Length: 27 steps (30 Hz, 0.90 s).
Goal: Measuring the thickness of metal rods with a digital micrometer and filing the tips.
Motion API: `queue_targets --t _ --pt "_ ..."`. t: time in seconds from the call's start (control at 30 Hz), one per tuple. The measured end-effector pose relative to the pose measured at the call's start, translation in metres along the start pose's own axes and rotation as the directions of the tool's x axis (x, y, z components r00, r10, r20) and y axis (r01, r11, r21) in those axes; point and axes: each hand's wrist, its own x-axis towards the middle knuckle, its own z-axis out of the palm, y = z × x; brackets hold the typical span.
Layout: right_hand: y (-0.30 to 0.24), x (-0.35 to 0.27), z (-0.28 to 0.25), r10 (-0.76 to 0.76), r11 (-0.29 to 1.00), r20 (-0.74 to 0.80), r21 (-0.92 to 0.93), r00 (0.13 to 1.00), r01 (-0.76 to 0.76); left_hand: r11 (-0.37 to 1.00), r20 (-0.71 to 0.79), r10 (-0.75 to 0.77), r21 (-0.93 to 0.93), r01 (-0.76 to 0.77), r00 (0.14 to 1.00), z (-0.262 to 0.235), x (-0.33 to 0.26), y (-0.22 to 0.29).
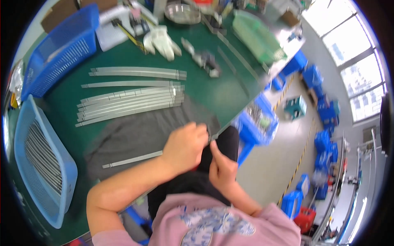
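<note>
A thin, flat metal strip (133, 159) lies across a dark grey cloth (119, 137) at the table's near edge. My left hand (185, 146) is closed over this strip, hiding its middle. At the strip's right end, my right hand (223, 169) has its fingers curled and its thumb raised against the tip. What lies between those fingers is partly hidden. Beyond the cloth, several similar strips (129, 101) are laid side by side on the green table (213, 98), with a few more (137, 73) a little farther off.
A light-blue basket (67, 192) full of strips stands at the left, with a darker blue basket (61, 65) behind it. White gloves (161, 42), a tool (201, 59), a metal bowl (182, 14) and a green basket (258, 39) sit toward the back. Blue bins (258, 119) flank the table's right side.
</note>
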Motion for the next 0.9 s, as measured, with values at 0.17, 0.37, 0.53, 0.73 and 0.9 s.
queue_targets --t 0.17,0.37,0.53,0.73,0.9 --pt "-0.006 0.023 -0.005 -0.001 1.000 0.041 0.017 0.999 0.000 1.000 -0.049 -0.001 0.028 0.002 0.999 -0.013 0.010 0.005" --pt "-0.011 -0.005 -0.002 0.007 0.998 -0.023 0.068 1.000 -0.006 0.999 0.026 -0.025 0.037 0.024 0.999 -0.017 0.007 0.007" --pt "-0.005 -0.003 0.002 0.000 0.999 -0.023 0.049 1.000 0.001 1.000 0.007 -0.012 0.029 0.011 1.000 -0.018 0.006 0.008" --pt "-0.006 0.011 0.008 -0.009 0.997 -0.037 0.074 0.999 0.012 0.998 -0.005 0.011 0.056 -0.010 1.000 -0.019 0.004 0.006" --pt "0.007 -0.004 0.017 -0.076 0.992 -0.090 0.090 0.993 0.084 0.999 0.018 0.002 0.053 -0.003 1.000 -0.018 0.009 0.003"
